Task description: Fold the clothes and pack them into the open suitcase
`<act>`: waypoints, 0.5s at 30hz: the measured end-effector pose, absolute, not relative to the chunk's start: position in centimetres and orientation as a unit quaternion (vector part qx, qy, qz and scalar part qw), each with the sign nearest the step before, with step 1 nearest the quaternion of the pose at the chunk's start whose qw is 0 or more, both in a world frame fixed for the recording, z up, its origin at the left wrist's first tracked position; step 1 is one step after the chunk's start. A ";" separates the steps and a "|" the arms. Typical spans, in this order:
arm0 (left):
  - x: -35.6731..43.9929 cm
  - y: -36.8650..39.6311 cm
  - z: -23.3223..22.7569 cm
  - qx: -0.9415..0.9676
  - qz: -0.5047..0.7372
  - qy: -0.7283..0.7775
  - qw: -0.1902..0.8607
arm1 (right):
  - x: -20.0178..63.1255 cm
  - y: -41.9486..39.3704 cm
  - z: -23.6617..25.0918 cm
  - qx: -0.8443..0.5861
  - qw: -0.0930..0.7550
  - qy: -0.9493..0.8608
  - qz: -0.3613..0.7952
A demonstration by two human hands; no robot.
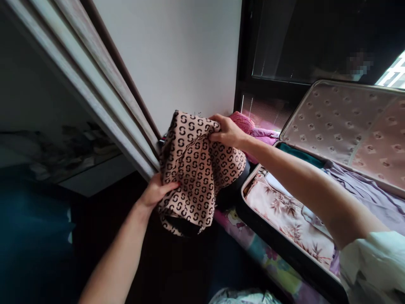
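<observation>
I hold up a tan cloth garment (198,169) printed with dark S-shaped marks, in front of a white wall. My left hand (155,192) grips its lower left edge from underneath. My right hand (226,131) pinches its upper right edge. The cloth hangs folded between both hands, with a dark lining showing at its bottom.
An open suitcase (284,249) lies at the right on a patterned bedsheet (268,257), holding folded floral and purple clothes; its quilted lid (348,122) leans up. A pink cloth (243,122) lies behind my right hand. A sliding wardrobe door frame (104,97) slants at the left.
</observation>
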State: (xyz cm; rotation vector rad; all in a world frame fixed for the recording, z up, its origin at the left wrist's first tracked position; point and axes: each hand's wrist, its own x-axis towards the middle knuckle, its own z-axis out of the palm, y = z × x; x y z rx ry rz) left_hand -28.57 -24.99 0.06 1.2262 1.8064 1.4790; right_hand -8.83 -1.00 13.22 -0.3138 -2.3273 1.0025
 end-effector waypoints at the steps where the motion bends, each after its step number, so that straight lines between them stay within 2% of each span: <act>1: -28.6 -23.5 0.5 0.455 0.545 0.645 0.281 | -8.8 0.0 13.2 -0.139 0.294 -0.864 0.384; 7: -27.6 -17.5 0.4 0.455 0.541 0.589 0.392 | -7.4 3.3 13.2 -0.234 0.326 -0.828 0.391; 11: -27.1 -17.4 -1.2 0.437 0.566 0.573 0.400 | -6.5 3.0 13.3 -0.194 0.318 -0.858 0.355; 15: -27.0 -19.4 -2.1 0.424 0.573 0.579 0.395 | -6.4 1.9 12.3 -0.144 0.296 -0.864 0.381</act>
